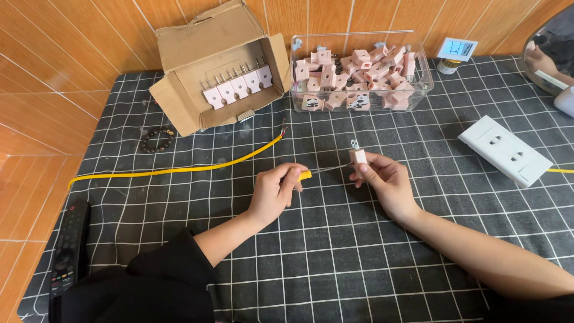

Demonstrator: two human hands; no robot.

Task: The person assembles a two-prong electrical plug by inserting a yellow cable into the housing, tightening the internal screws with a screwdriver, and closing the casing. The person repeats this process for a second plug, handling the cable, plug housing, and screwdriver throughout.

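My left hand (276,190) grips a screwdriver with a yellow handle (305,175); its thin metal shaft points right toward a small pink plug adapter (358,157). My right hand (382,179) holds that adapter upright, metal prongs on top. The screwdriver tip meets the adapter's side. Both hands hover just above the dark checked cloth (335,251).
A cardboard box (197,60) with a row of pink adapters lies open at the back left. A clear plastic tub (418,84) full of pink adapters stands beside it. Also here: a yellow cable (179,170), a bead bracelet (157,141), a white power strip (505,151), a remote (70,239), a small digital clock (455,51).
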